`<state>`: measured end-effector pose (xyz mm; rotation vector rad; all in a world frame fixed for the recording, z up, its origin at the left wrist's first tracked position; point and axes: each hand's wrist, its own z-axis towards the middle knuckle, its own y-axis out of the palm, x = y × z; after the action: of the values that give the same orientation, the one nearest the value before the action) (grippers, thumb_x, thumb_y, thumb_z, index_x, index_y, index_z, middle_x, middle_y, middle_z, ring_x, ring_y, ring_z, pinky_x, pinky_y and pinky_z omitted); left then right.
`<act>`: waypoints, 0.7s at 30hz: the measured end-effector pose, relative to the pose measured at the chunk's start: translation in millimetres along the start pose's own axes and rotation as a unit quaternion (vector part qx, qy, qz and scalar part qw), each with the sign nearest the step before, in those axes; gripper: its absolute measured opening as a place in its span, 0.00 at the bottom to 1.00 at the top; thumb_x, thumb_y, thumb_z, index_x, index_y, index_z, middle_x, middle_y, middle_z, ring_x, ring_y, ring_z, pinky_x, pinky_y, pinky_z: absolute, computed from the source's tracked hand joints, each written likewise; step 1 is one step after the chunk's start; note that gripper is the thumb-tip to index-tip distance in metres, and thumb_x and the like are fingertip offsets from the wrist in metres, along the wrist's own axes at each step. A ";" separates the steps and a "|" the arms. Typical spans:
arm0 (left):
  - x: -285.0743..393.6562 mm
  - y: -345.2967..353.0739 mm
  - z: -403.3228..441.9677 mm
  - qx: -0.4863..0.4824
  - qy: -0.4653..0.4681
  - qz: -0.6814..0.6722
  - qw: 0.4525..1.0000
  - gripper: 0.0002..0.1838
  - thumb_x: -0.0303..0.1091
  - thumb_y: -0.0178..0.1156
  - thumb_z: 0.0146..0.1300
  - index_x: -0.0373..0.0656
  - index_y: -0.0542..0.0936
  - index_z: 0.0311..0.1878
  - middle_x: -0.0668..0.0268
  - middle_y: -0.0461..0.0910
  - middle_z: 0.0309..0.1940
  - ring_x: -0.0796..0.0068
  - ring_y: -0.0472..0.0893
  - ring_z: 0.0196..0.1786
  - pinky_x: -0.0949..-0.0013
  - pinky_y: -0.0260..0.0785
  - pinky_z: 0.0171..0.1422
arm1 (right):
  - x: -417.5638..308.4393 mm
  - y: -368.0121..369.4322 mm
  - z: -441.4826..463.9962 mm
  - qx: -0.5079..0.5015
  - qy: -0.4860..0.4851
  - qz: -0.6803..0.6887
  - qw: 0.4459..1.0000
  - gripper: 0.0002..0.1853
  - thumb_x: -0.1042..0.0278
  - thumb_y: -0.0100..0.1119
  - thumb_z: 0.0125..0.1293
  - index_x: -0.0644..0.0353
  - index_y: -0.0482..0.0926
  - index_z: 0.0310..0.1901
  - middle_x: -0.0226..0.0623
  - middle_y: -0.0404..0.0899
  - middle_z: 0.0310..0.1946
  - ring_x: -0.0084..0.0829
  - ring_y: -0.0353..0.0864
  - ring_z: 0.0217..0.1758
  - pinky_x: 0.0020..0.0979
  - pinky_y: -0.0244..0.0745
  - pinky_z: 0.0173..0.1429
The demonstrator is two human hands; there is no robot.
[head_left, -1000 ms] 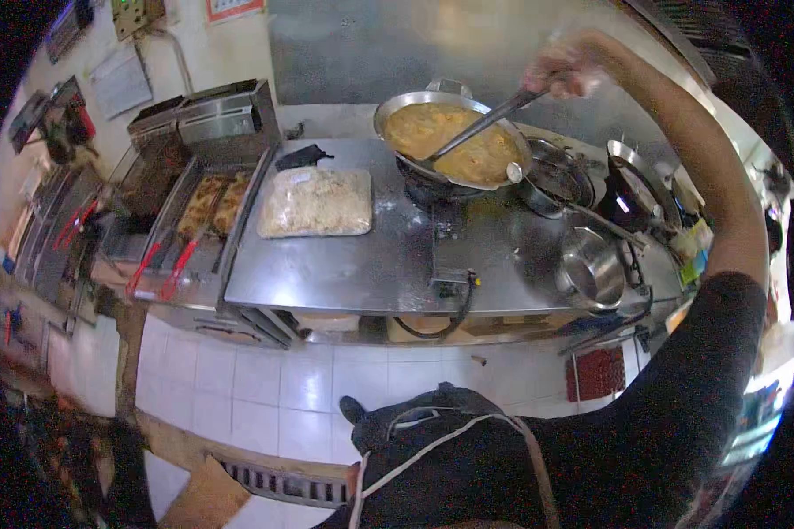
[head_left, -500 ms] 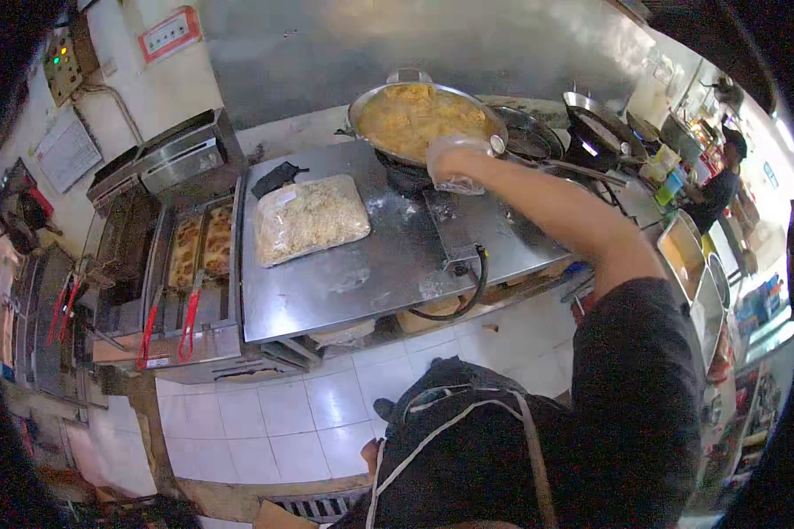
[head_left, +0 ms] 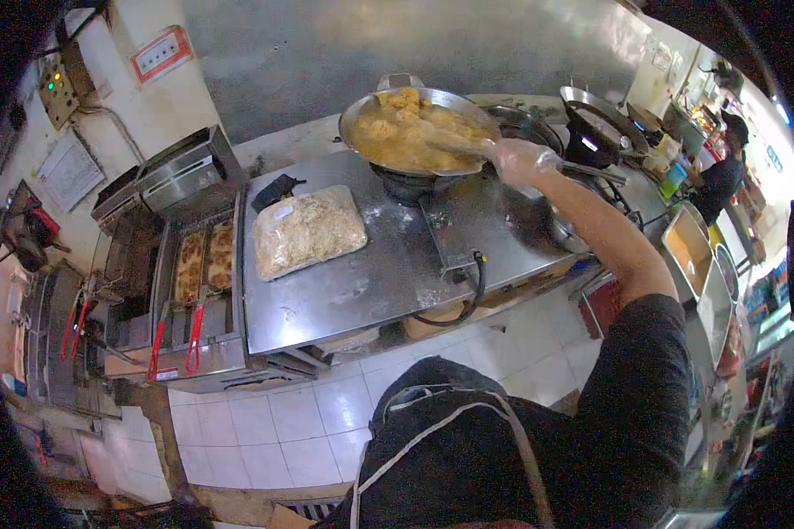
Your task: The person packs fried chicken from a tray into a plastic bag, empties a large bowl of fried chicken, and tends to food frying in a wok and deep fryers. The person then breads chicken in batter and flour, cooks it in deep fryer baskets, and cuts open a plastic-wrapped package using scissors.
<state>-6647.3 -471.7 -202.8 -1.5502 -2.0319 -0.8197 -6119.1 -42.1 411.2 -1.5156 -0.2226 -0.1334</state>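
The gloved right hand (head_left: pixel 522 163) grips a blurred utensil (head_left: pixel 464 147) — fingers closed around it — at the wok's (head_left: pixel 348 132) right rim.

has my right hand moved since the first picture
Yes. Your right hand has come down, from well above the wide pan's right rim to close beside that rim.

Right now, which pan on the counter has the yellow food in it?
The wide silvery pan, leftmost of the pans. Yellow food fills much of it; the dark pan beside it and the wok farther right show none.
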 end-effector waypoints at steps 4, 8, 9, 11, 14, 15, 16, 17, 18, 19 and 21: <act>19.2 4.2 -0.4 0.006 0.017 0.048 0.999 0.15 0.44 0.58 0.54 0.44 0.77 0.39 0.55 0.77 0.36 0.57 0.78 0.41 0.59 0.70 0.43 | -0.5 -31.3 -43.6 -0.019 -0.034 0.002 0.999 0.23 0.74 0.44 0.55 0.55 0.67 0.56 0.51 0.76 0.33 0.51 0.76 0.38 0.44 0.72 0.44; 38.4 11.3 0.6 0.009 0.072 0.169 0.983 0.15 0.45 0.58 0.53 0.44 0.78 0.37 0.55 0.78 0.34 0.57 0.78 0.40 0.59 0.70 0.43 | 12.9 -46.9 -52.9 -0.004 -0.097 0.040 0.994 0.22 0.72 0.47 0.53 0.47 0.72 0.52 0.49 0.77 0.30 0.49 0.78 0.37 0.44 0.73 0.43; 41.8 12.3 3.3 0.011 0.094 0.218 0.971 0.15 0.45 0.58 0.53 0.44 0.79 0.36 0.55 0.78 0.33 0.57 0.78 0.39 0.59 0.70 0.43 | 20.8 -49.9 -53.2 -0.005 -0.094 0.042 0.995 0.22 0.72 0.47 0.53 0.47 0.72 0.52 0.49 0.77 0.30 0.49 0.78 0.37 0.44 0.73 0.43; 47.3 14.7 8.0 0.016 0.149 0.335 0.930 0.15 0.45 0.59 0.53 0.44 0.79 0.35 0.56 0.78 0.32 0.57 0.78 0.39 0.59 0.70 0.42 | 33.8 -64.5 -54.5 0.008 -0.165 0.064 0.984 0.26 0.70 0.49 0.51 0.51 0.69 0.56 0.46 0.77 0.37 0.47 0.76 0.41 0.40 0.70 0.50; 46.3 12.4 13.0 0.027 0.240 0.501 0.831 0.14 0.46 0.59 0.52 0.44 0.80 0.34 0.56 0.79 0.31 0.57 0.79 0.38 0.60 0.70 0.42 | 48.8 -109.7 -60.6 -0.084 -0.117 0.102 0.984 0.26 0.69 0.52 0.51 0.49 0.71 0.57 0.44 0.77 0.43 0.42 0.76 0.44 0.38 0.70 0.52; 42.9 9.6 16.7 0.030 0.267 0.541 0.797 0.14 0.46 0.59 0.52 0.44 0.81 0.33 0.56 0.79 0.31 0.58 0.79 0.37 0.60 0.70 0.42 | 57.0 -118.7 -60.6 -0.103 -0.089 0.121 0.983 0.27 0.69 0.54 0.51 0.47 0.71 0.57 0.42 0.77 0.45 0.40 0.77 0.45 0.36 0.70 0.52; 46.3 12.4 12.3 0.035 0.290 0.567 0.770 0.14 0.46 0.59 0.52 0.44 0.81 0.33 0.56 0.79 0.30 0.58 0.79 0.37 0.60 0.70 0.42 | 71.8 -124.9 -56.9 -0.106 -0.091 0.120 0.983 0.27 0.69 0.54 0.51 0.47 0.71 0.57 0.42 0.77 0.45 0.40 0.77 0.45 0.36 0.70 0.52; 43.9 14.1 12.5 0.046 0.285 0.583 0.759 0.16 0.49 0.59 0.50 0.46 0.81 0.31 0.58 0.79 0.29 0.58 0.79 0.35 0.58 0.70 0.40 | 92.2 -129.2 -50.6 -0.103 -0.142 0.158 0.972 0.28 0.70 0.55 0.51 0.47 0.71 0.57 0.41 0.77 0.47 0.38 0.76 0.46 0.35 0.70 0.52; 43.5 16.2 6.5 0.063 0.279 0.595 0.751 0.17 0.52 0.59 0.49 0.47 0.80 0.30 0.60 0.80 0.27 0.58 0.79 0.32 0.57 0.69 0.37 | 110.0 -133.0 -42.7 -0.099 -0.191 0.197 0.957 0.29 0.70 0.57 0.50 0.46 0.71 0.58 0.40 0.77 0.48 0.36 0.76 0.47 0.34 0.70 0.52; 40.9 16.3 5.9 0.084 0.271 0.607 0.742 0.19 0.55 0.59 0.47 0.48 0.80 0.29 0.62 0.80 0.26 0.58 0.79 0.30 0.56 0.69 0.35 | 125.3 -137.4 -32.1 -0.102 -0.193 0.195 0.956 0.29 0.70 0.57 0.50 0.46 0.71 0.58 0.40 0.77 0.48 0.36 0.76 0.47 0.34 0.70 0.52; 36.7 16.8 0.0 0.075 0.159 0.668 0.723 0.18 0.55 0.61 0.47 0.49 0.79 0.25 0.65 0.79 0.21 0.59 0.78 0.27 0.55 0.68 0.29 | 140.7 -150.6 -13.3 -0.155 -0.183 0.215 0.947 0.28 0.71 0.60 0.49 0.46 0.72 0.57 0.38 0.78 0.47 0.32 0.76 0.45 0.32 0.70 0.50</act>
<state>-6640.8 -443.1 -175.2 -1.9995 -0.3442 -0.2355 -6015.3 -56.2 589.2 -1.8623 -0.1651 0.4861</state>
